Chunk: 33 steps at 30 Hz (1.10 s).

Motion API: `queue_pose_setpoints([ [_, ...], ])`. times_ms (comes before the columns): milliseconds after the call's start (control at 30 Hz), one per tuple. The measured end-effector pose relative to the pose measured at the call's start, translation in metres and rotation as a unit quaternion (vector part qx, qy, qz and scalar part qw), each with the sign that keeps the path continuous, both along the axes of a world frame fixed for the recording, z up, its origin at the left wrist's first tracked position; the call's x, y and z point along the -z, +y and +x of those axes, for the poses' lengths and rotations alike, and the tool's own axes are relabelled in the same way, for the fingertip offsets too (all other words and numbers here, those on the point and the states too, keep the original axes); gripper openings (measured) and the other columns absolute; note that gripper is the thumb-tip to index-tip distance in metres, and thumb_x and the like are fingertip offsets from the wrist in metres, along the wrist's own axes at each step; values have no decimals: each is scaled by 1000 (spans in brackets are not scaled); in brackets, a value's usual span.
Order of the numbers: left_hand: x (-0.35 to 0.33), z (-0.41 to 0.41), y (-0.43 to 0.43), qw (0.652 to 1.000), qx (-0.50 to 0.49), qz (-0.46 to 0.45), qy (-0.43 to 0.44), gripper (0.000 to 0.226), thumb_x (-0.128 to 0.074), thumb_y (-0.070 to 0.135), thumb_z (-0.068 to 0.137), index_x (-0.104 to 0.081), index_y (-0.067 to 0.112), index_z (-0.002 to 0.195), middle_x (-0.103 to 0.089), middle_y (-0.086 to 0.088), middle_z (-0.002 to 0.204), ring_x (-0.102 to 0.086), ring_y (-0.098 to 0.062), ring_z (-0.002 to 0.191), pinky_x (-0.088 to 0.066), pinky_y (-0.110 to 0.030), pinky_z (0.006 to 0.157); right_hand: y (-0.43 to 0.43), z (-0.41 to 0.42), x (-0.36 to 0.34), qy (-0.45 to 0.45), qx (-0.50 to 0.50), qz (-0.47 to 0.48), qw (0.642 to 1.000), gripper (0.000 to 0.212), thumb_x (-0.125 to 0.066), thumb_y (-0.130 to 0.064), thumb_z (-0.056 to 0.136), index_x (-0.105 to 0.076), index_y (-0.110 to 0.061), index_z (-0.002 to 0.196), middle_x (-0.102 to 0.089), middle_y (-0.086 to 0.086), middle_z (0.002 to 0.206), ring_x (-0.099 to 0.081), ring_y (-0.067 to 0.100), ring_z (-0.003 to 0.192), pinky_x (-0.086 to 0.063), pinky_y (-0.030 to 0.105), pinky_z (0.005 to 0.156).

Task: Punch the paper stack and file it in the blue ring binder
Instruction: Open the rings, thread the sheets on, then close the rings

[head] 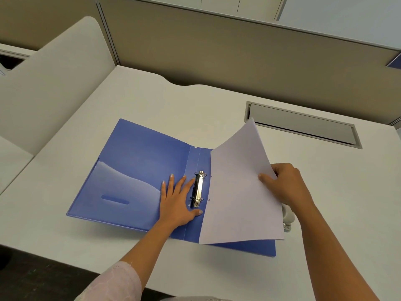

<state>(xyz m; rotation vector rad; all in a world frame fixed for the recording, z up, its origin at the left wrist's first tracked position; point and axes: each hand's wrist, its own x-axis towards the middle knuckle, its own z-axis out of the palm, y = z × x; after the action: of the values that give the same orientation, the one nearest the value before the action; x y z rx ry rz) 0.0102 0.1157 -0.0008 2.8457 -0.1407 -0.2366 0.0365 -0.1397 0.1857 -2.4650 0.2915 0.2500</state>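
- Left hand (175,198), fingers (171,181) spread flat, pins the open binder (134,170) near the worktop's (217,101) front edge.
- Right hand (286,185) pinches the paper stack (236,192); line both holes (211,177) over the rings (199,189).

Nothing can be read here. The top sheet of the paper stack (236,192) is blank. The inside covers of the blue binder (138,166) carry no legible word, label, brand or number. The metal ring clip (198,190), just beside the paper stack, shows no mark that can be made out.
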Motion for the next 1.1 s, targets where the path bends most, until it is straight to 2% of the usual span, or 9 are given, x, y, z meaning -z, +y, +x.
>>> queue_pose_setpoints([
  [67, -3, 2, -2, 1000, 3, 12, 3, 103, -35, 83, 59, -10, 42, 149, -9, 2, 161, 15, -31, 146, 31, -43, 106, 2, 0, -1, -5, 0, 10, 1000, 27, -60, -23, 91, -66, -7, 113, -61, 2, 88, -56, 16, 66, -41, 21, 53],
  [167, -3, 4, -3, 1000, 4, 22, -3, 96, -52, 75, 63, -15, 45, 147, -14, -4, 160, 12, -36, 146, 22, -53, 109, 6, 0, -2, -11, -6, 11, 1000, 24, -61, -21, 90, -67, -7, 109, -64, 5, 89, -57, 17, 67, -40, 19, 53],
  [300, -9, 8, -5, 997, 24, 77, 10, 88, -52, 75, 69, -10, 56, 143, -6, -3, 160, 19, -40, 143, 20, -63, 106, 12, 2, -4, -14, -13, 11, 1000, 25, -61, -19, 90, -67, -7, 111, -63, 4, 89, -60, 23, 75, -40, 23, 56],
  [367, -13, 10, -6, 995, 28, 94, 23, 83, -52, 74, 72, -10, 58, 142, -4, -1, 160, 22, -40, 142, 23, -64, 102, 13, 4, -4, -18, -19, 6, 1000, 25, -60, -19, 90, -68, -8, 111, -65, 5, 89, -61, 24, 74, -41, 23, 55],
  [467, -17, 13, -8, 993, 35, 104, 42, 76, -53, 70, 74, -19, 56, 141, -3, 1, 160, 24, -38, 142, 25, -67, 99, 16, 6, -4, -24, -28, -5, 999, 25, -61, -19, 89, -68, -7, 110, -67, 7, 89, -60, 23, 72, -40, 22, 53],
  [667, -20, 17, -10, 992, 43, 112, 50, 69, -54, 66, 76, -31, 50, 139, -5, 2, 160, 26, -36, 142, 33, -64, 91, 22, 9, -6, -37, -37, -13, 999, 24, -60, -17, 90, -68, -7, 109, -61, 2, 82, -55, 19, 65, -37, 18, 50],
  [767, -18, 17, -9, 992, 40, 109, 50, 69, -54, 66, 76, -31, 50, 140, -5, 3, 160, 25, -35, 143, 26, -68, 98, 26, 12, -5, -36, -41, -19, 998, 26, -58, -16, 90, -67, -8, 113, -60, 1, 83, -54, 16, 63, -36, 17, 49],
  [900, -20, 15, -8, 992, 46, 104, 55, 74, -53, 68, 76, -24, 53, 142, -3, 4, 161, 23, -33, 144, 28, -67, 94, 30, 14, -2, -32, -49, -34, 998, 27, -57, -15, 90, -67, -10, 115, -61, 1, 83, -55, 17, 64, -38, 21, 50],
  [1100, -20, 15, -7, 991, 49, 105, 59, 79, -52, 74, 73, -17, 56, 142, -1, 4, 161, 22, -34, 144, 26, -69, 96, 32, 17, -2, -26, -50, -57, 997, 28, -56, -15, 91, -66, -9, 116, -69, 11, 96, -58, 22, 69, -44, 28, 62],
])
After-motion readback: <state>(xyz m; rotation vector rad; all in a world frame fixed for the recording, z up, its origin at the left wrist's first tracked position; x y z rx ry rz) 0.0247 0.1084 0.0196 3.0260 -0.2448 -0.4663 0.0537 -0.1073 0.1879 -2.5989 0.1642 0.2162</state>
